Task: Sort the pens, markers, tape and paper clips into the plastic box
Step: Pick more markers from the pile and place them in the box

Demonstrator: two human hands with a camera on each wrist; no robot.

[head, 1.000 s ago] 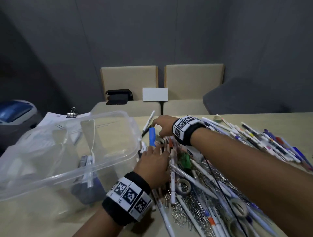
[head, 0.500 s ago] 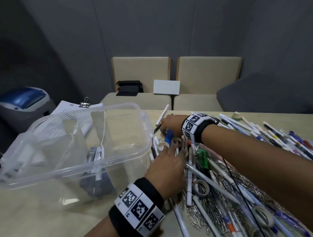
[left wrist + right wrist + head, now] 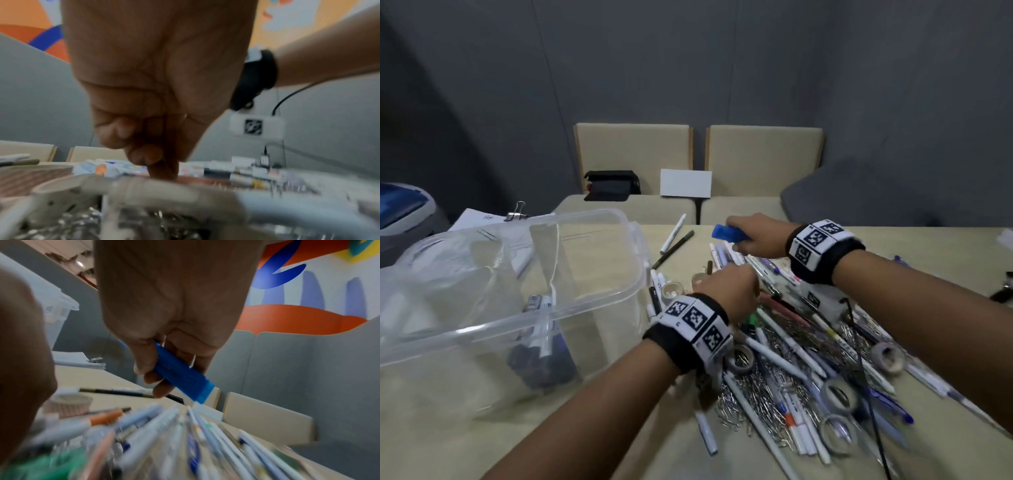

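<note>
From the head, my right hand [image 3: 755,236] gripped a blue marker [image 3: 727,233] above the pile [image 3: 791,359], right of the box [image 3: 517,301]. My left hand [image 3: 156,100] was curled onto the pile; whether it held anything, I couldn't tell. At the right wrist, my fingers [image 3: 144,363] wrapped the marker [image 3: 183,374].

The beige table [image 3: 599,442] carries a clear plastic box [image 3: 599,305], clipped papers [image 3: 479,219] and heaped stationery [image 3: 798,373].

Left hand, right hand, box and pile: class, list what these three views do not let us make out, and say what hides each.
- Left hand: whether its curled fingers hold anything; head view shows only its back, left wrist view is blurred.
- Blue marker: its far end sits inside the right hand.
- Box: contents blurred behind the cloudy wall; left edge cuts it off.
- Paper clips: too small and tangled to count, head view.
</note>
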